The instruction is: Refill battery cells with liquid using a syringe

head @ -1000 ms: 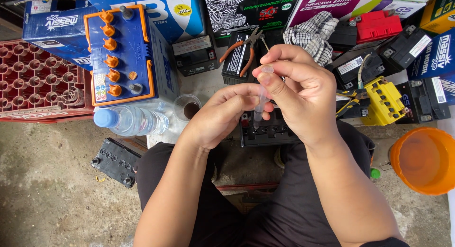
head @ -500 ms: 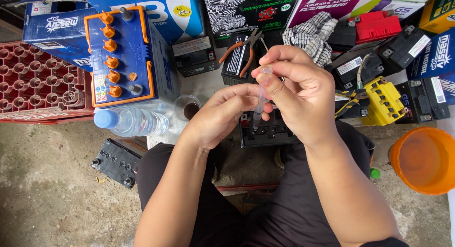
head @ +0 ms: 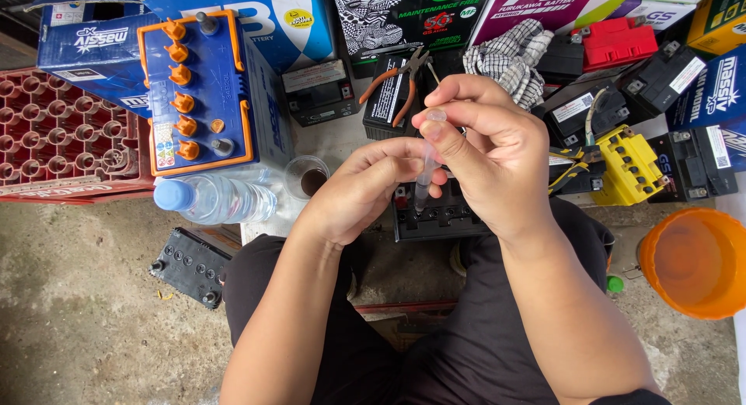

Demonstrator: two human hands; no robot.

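From the head camera, the right hand (head: 497,152) pinches the top of a clear plastic tube (head: 426,168), its thumb capping the upper end, so the tube hangs upright. The left hand (head: 365,189) closes on the tube's lower part, steadying its tip right above a small black battery (head: 439,217) on the floor between the knees. A water bottle (head: 214,199) and a small glass (head: 305,177) lie left, within reach.

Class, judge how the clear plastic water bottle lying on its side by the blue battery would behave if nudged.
The bottle lies on its side and is round, so it would probably roll. It looks well filled, so likely fairly heavy. Its thin clear wall may dent when squeezed.
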